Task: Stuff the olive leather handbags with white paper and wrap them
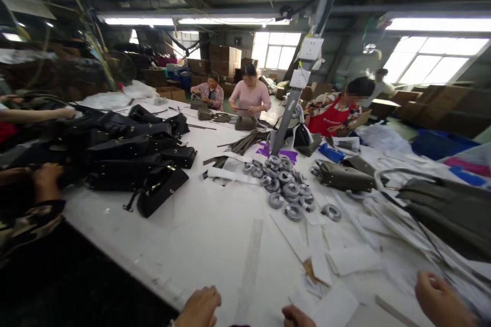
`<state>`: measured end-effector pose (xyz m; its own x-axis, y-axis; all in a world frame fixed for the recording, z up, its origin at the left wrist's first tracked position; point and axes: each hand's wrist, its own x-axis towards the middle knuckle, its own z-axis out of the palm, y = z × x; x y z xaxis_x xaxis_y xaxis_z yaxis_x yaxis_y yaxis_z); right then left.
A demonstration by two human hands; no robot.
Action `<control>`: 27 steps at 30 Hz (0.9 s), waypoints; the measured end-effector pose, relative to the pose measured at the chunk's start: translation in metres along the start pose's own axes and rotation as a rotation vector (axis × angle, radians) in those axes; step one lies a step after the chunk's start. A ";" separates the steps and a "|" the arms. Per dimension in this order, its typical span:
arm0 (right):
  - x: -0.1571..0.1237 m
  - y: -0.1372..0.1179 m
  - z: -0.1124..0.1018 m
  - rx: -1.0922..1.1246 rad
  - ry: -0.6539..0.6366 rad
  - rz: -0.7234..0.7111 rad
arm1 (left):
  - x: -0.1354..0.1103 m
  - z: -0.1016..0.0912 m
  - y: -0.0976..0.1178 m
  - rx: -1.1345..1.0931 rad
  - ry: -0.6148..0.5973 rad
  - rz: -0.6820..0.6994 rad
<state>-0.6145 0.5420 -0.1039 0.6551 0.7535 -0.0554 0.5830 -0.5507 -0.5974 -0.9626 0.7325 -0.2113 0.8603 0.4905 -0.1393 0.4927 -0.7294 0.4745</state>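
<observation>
Three hands (199, 309) are showing along the near edge of one table (207, 230). Gray coils (289, 189): roughly twenty are piling up mid-table, overlaps blocking exact count; one is lying apart, near right. Black bags (164, 189), left: at least six. One pole (286, 125) is carrying two socket boxes (310, 48). Three people (249, 97) are working far side.

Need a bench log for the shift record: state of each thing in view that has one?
Left hand: over the near table edge, fingers bent; grip unclear
Right hand: cut off by the picture's bottom edge; grip unclear
Grey rolls: coiled, mostly heaped
Black bags: piled together
Dark strips: bunched, lying down
White paper pieces: scattered, some overlapping
Ceiling lights: lit
Cardboard boxes: stacked
</observation>
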 end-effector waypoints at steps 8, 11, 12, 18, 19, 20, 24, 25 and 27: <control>0.108 -0.028 0.057 -0.066 -0.111 0.169 | 0.228 -0.008 -0.064 0.118 0.358 0.102; 0.173 -0.045 0.065 -0.178 -0.129 0.169 | 0.294 -0.002 -0.068 0.114 0.432 -0.025; 0.196 -0.049 0.068 -0.220 -0.122 0.172 | 0.307 0.004 -0.069 0.123 0.444 -0.055; 0.303 -0.047 0.107 -0.412 -0.138 0.189 | 0.322 0.040 -0.082 0.254 0.470 0.015; 0.313 -0.046 0.114 -0.430 -0.141 0.195 | 0.321 0.042 -0.083 0.274 0.466 0.011; 0.320 -0.044 0.121 -0.443 -0.142 0.204 | 0.320 0.042 -0.084 0.292 0.459 0.004; 0.334 -0.033 0.128 -0.442 -0.166 0.249 | 0.320 0.036 -0.086 0.364 0.433 0.017; 0.334 -0.028 0.125 -0.410 -0.189 0.236 | 0.320 0.034 -0.086 0.380 0.426 0.024; 0.330 -0.019 0.118 -0.315 -0.245 0.164 | 0.319 0.033 -0.087 0.404 0.412 0.032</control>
<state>-0.4656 0.8435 -0.2053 0.6403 0.6888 -0.3401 0.6234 -0.7246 -0.2939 -0.7268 0.9368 -0.3259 0.7931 0.5518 0.2580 0.5483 -0.8312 0.0921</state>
